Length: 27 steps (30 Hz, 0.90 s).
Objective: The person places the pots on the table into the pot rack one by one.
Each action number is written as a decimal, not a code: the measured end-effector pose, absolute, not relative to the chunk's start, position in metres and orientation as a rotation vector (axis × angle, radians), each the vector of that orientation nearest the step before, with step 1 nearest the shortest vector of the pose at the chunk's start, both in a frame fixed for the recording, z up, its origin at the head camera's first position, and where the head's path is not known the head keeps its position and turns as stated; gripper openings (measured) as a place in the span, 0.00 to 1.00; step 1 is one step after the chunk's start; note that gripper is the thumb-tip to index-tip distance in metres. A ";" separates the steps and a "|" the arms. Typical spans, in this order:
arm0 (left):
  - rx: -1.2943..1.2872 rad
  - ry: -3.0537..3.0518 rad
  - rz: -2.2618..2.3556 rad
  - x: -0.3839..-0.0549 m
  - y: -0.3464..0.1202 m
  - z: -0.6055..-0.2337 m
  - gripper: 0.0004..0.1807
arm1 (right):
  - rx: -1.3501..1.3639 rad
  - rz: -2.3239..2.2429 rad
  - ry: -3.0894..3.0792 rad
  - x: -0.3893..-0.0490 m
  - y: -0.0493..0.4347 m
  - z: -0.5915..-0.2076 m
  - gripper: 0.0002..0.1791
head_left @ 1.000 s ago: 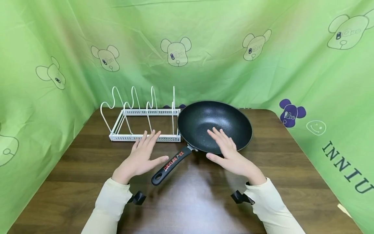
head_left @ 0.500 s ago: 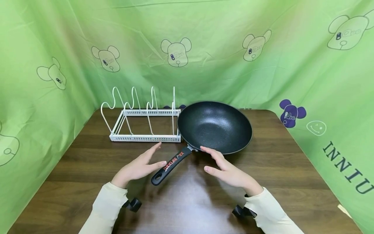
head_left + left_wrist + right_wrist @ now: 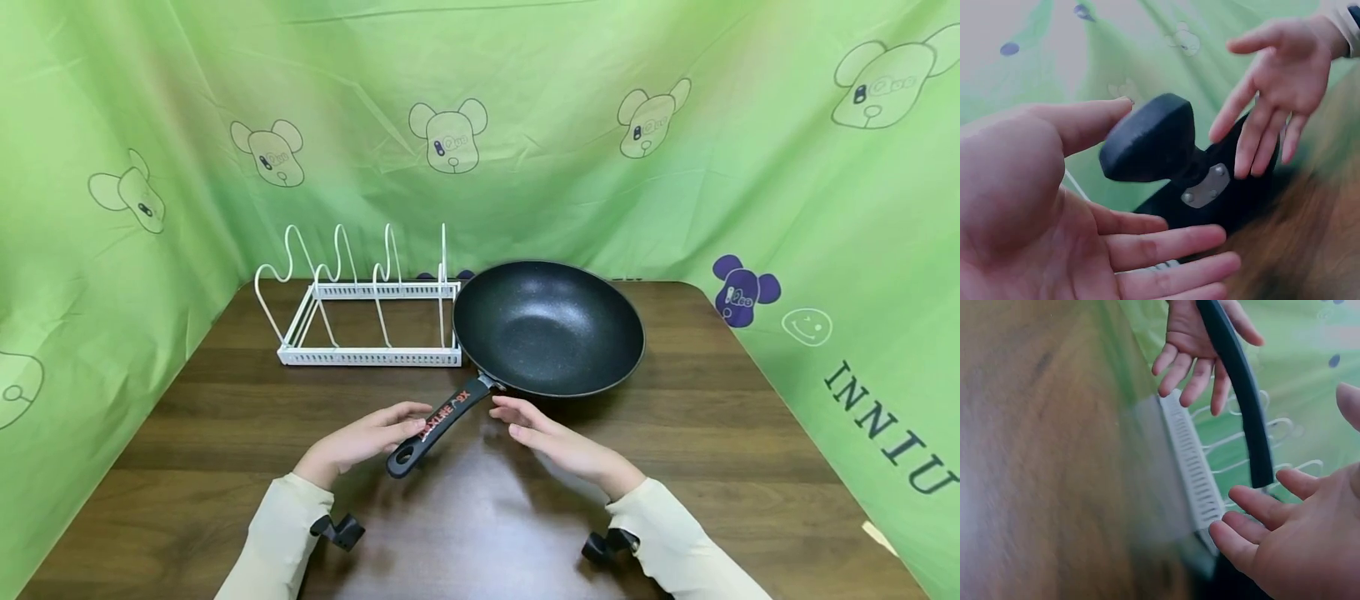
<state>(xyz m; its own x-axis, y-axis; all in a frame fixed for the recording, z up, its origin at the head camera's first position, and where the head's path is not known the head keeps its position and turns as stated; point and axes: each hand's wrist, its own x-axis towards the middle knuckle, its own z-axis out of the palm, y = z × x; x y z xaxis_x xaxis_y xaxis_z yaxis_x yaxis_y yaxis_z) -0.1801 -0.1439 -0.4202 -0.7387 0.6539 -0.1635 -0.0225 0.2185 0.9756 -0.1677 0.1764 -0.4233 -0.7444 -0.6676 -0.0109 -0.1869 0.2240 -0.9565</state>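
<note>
A black frying pan point(image 3: 551, 333) lies on the table, its handle point(image 3: 438, 425) with red lettering slanting toward the near left. My left hand point(image 3: 367, 437) is at the left side of the handle, thumb and fingers spread apart around it without curling on it. On the handle's other side, close below the pan's rim, my right hand point(image 3: 558, 442) faces inward with relaxed fingers. In the left wrist view the handle point(image 3: 1154, 137) passes between my left thumb and fingers. The right wrist view shows both palms on either side of the handle point(image 3: 1244, 394).
A white pan rack point(image 3: 371, 357) with several upright wire loops stands left of the pan, close to its rim. The brown wooden table point(image 3: 225, 467) is enclosed by a green printed curtain point(image 3: 525, 192). A black camera mount sits at each wrist.
Both hands have lowered and turned palms inward, closing in on the handle from either side. My right hand has moved from over the pan toward the handle. The pan and rack have stayed put.
</note>
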 end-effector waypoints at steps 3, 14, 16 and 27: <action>0.580 1.746 1.648 -0.182 -0.143 -0.429 0.31 | -0.717 -1.651 1.922 -0.172 0.170 -0.432 0.34; 0.617 1.326 1.713 -0.180 -0.137 -0.446 0.36 | -0.485 -1.920 1.587 -0.183 0.139 -0.454 0.35; 0.632 1.283 1.728 -0.180 -0.136 -0.447 0.34 | -0.438 -1.973 1.520 -0.185 0.133 -0.452 0.31; 0.648 1.068 1.812 -0.177 -0.129 -0.453 0.26 | -0.302 -2.199 1.107 -0.194 0.106 -0.443 0.17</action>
<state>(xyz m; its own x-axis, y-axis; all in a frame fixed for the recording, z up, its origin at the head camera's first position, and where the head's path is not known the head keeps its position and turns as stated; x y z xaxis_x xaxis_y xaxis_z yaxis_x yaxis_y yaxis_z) -0.1771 -0.1290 -0.4525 -0.4516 0.8922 -0.0065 -0.4377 -0.2152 0.8730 -0.1940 0.1057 -0.4428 -0.7628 -0.6415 -0.0810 0.4473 -0.4331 -0.7825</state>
